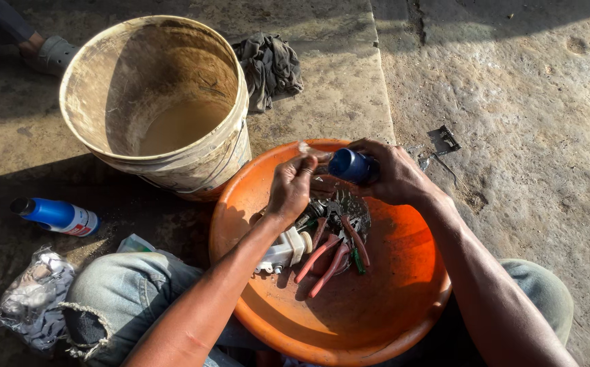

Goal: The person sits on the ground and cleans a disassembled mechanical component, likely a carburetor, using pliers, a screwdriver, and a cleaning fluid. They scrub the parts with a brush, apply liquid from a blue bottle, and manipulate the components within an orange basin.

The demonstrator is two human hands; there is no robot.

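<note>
While fingers of the right hand (393, 173) are curled round a small blue container (351, 165), a pale scrap (306, 147) is pinched by the left hand (289, 187); both forearms are angled over the orange basin (404, 299) holding red-handled pliers (332, 251).

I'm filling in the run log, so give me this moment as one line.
left hand: pinching small pale piece | right hand: holding blue cylinder | below: orange basin, red-handled pliers, white plug | beside: dirty bucket

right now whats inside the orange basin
In the round orange plastic basin: red-handled pliers, a white plastic electrical part and dark metal bits. Both hands, left and right, cover whatever lies under them.
</note>
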